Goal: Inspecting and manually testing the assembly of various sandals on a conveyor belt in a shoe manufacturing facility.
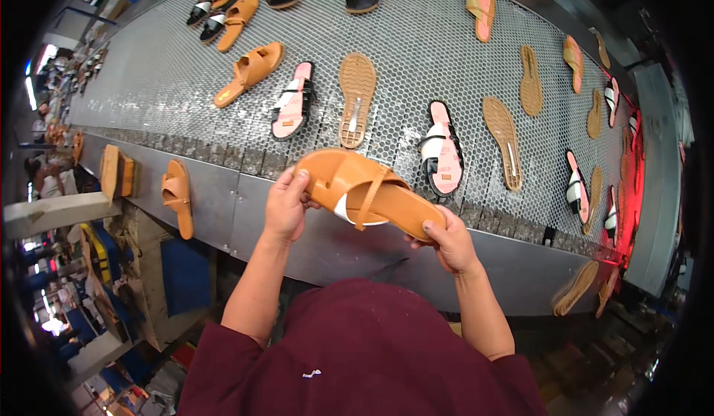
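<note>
The left hand (288, 202) pinches a tan sandal's (349, 174) toe, the right hand (448, 242) its heel, over the conveyor's near metal edge (327, 241). Its straps look fitted; it isn't lying on the mesh (163, 70). Bare mesh opens far left; a white-strapped sandal (442, 148) sits close on the right.

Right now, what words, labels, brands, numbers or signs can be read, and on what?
None legible.
Held tan slide: no lettering visible.
Pink-insoled sandal to its right: heel label and insole print, too small to read.
Pink-insoled sandal farther left: heel label, too small.
Tan slide left of that: yellowish heel mark, too blurred.
</note>
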A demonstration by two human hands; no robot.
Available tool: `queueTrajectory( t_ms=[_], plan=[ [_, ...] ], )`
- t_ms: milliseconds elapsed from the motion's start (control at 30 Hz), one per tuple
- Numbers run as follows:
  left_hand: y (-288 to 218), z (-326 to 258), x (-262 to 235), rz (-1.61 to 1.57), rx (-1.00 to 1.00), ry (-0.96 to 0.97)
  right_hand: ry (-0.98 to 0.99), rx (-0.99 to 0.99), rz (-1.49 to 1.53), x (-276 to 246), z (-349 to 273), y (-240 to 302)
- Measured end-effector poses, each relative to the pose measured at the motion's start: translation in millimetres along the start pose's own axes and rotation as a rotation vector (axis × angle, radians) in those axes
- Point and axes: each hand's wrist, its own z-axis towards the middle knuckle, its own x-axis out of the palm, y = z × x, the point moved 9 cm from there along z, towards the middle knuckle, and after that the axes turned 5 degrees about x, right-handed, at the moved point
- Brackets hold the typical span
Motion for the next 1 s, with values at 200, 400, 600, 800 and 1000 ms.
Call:
queueTrajectory(
  t_ms=[200,400,600,800,1000],
  plan=[
    [24.4,-17.1,-13.8,0.095,-0.097,-0.071,-0.038,-0.015,0.146,-28.1,-11.4,-22.5],
    [-28.0,48.4,-144.1,0.611,0.208,-0.338,-0.199,-0.161,0.241,-36.8,33.6,13.3],
    [-123.2,182.3,-222.9,1.327,0.342,-0.355,-0.28,-0.532,0.276,-12.9,143.7,141.1],
    [-117.6,289.4,-235.1,1.636,0.114,-0.103,-0.602,-0.312,0.294,-26.6,260.2,182.2],
    [-123.1,286.0,-225.2,1.589,0.171,-0.026,-0.484,-0.252,-0.293,64.0,268.2,114.8]
  ],
)
